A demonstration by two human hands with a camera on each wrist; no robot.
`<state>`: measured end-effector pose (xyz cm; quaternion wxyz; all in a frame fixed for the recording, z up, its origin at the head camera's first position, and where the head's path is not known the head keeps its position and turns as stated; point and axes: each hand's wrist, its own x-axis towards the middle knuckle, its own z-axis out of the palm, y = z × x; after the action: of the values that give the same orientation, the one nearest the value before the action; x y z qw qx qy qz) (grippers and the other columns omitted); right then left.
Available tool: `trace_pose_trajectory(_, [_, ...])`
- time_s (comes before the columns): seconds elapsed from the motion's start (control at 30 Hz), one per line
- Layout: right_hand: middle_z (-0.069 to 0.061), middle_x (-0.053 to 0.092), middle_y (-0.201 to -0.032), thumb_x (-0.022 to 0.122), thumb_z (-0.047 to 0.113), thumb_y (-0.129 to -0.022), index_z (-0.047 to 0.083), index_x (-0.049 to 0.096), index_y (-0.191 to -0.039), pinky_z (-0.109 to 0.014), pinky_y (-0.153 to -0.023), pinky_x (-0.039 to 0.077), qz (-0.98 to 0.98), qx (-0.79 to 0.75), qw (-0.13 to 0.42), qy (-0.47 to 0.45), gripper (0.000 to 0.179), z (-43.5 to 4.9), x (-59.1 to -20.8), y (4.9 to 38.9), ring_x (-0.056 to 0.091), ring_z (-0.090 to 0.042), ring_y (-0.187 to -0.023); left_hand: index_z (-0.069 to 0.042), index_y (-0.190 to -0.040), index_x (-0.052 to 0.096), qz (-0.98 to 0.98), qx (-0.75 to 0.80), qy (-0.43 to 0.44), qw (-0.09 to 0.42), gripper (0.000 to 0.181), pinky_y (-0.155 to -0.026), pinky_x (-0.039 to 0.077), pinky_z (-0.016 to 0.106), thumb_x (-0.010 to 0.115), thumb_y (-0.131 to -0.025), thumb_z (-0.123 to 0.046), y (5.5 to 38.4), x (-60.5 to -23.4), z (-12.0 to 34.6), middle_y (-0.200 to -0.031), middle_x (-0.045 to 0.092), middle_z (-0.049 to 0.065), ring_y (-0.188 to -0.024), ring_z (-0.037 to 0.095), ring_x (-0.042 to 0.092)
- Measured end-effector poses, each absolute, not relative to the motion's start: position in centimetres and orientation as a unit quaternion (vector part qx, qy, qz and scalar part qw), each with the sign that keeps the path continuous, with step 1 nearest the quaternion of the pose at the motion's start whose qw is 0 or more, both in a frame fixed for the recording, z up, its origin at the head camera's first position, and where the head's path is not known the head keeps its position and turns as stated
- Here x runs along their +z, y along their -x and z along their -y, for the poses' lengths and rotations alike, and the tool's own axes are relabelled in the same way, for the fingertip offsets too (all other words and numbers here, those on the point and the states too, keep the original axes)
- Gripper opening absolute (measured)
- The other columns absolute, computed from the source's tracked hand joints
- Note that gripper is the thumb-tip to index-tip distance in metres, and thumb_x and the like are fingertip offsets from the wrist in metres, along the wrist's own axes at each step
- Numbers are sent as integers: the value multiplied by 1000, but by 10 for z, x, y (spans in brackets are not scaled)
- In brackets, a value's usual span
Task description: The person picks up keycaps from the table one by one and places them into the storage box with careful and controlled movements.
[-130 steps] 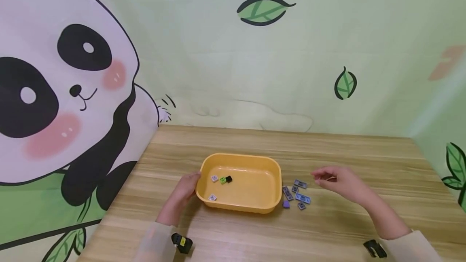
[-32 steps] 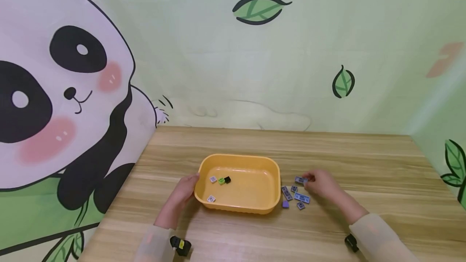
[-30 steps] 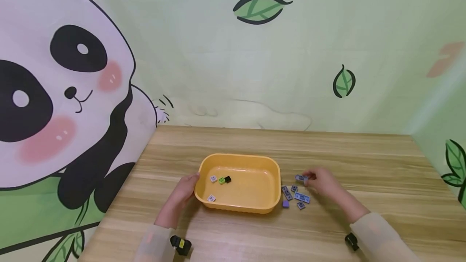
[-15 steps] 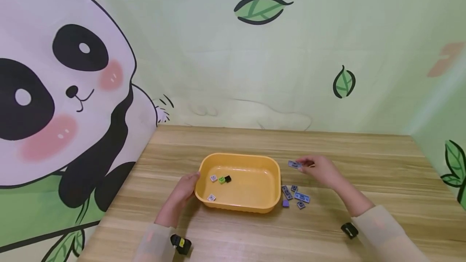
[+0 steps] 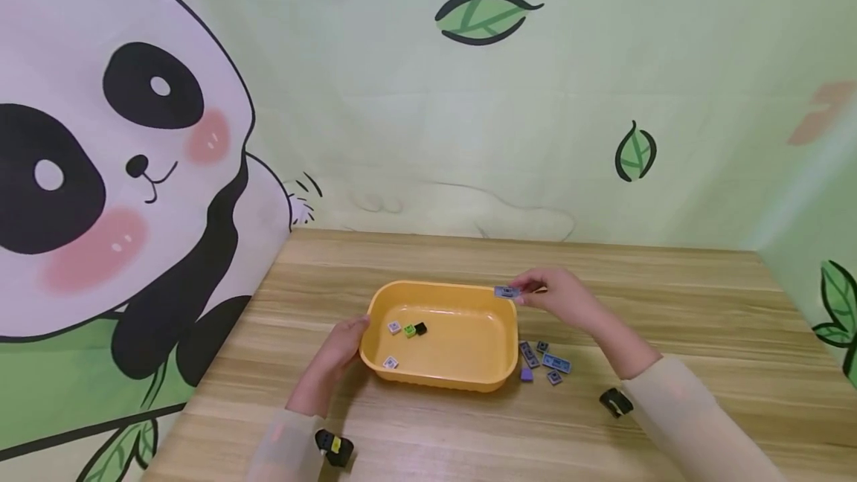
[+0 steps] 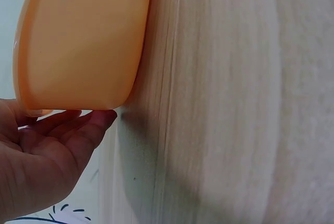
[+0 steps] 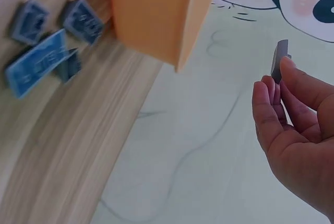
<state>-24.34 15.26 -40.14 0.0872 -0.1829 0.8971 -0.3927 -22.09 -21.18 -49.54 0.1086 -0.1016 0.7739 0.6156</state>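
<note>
Brick [image 5: 506, 292] in the right hand [image 5: 557, 297] looks light, stiff, kinda slick, so pinching one end's probably plenty while the left hand [image 5: 340, 346] grips the tray [image 5: 462, 341] between them.

Head view softly lit — blue brick [image 7: 36, 63] blurred in right-wrist view, seemingly defocused.

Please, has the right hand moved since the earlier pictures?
Yes. In the head view, judged against the yellow tray, the right hand has moved leftward and farther away, from beside the loose pieces to near the tray's far right corner.
</note>
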Motion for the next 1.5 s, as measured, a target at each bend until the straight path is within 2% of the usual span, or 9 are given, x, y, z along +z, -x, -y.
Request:
trace_pose_trajectory(0.17, [-16, 74, -111, 68, 13, -98, 0, 71, -124, -34, -85, 58, -896, -391, 92, 188, 29, -137, -395, 250, 66, -25, -103, 19, -144, 41, -775, 615, 98, 107, 50, -93, 60, 36, 35, -111, -18, 220, -495, 212, -144, 50, 40, -109, 26, 68])
trace_pose_trajectory(0.3, [-16, 74, -109, 69, 12, -97, -1, 71, -123, -33, -84, 58, -894, -393, 89, 198, 29, -127, -390, 253, 67, -25, -102, 18, -145, 41, -777, 612, 96, 111, 51, -96, 59, 37, 34, -111, -19, 221, -494, 213, -147, 48, 38, -115, 29, 66])
trace_pose_trajectory(0.57, [-18, 74, -106, 70, 9, -96, -3, 71, -121, -30, -83, 57, -890, -392, 97, 213, 28, -114, -389, 257, 67, -23, -98, 19, -144, 42, -772, 619, 95, 109, 50, -86, 61, 30, 34, -111, -17, 220, -495, 213, -142, 52, 40, -99, 18, 68])
trace_pose_trajectory(0.8, [-20, 75, -112, 70, 9, -96, -4, 70, -121, -32, -86, 58, -887, -377, 138, 227, 29, -106, -386, 262, 68, -23, -98, 19, -143, 44, -770, 622, 96, 106, 49, -83, 60, 27, 35, -111, -17, 221, -495, 213, -139, 54, 40, -95, 15, 67])
trace_pose_trajectory(1.1, [-16, 75, -109, 69, 9, -95, -2, 72, -119, -30, -84, 56, -887, -357, 165, 243, 26, -92, -382, 271, 66, -19, -93, 19, -144, 41, -775, 615, 103, 107, 50, -90, 61, 33, 35, -111, -18, 221, -495, 211, -142, 52, 40, -104, 23, 68])
trace_pose_trajectory(1.37, [-14, 75, -104, 70, 4, -93, -2, 72, -116, -26, -84, 56, -875, -337, 205, 281, 24, -79, -379, 283, 65, -15, -91, 19, -143, 44, -770, 619, 107, 109, 50, -77, 58, 22, 35, -111, -18, 221, -495, 212, -135, 57, 39, -91, 13, 67])
trace_pose_trajectory(1.5, [-14, 75, -105, 70, 6, -94, -3, 72, -117, -25, -85, 56, -870, -324, 213, 305, 24, -71, -377, 288, 65, -15, -92, 20, -142, 44, -769, 621, 107, 104, 49, -78, 59, 24, 35, -111, -17, 221, -498, 212, -133, 58, 39, -90, 13, 67])
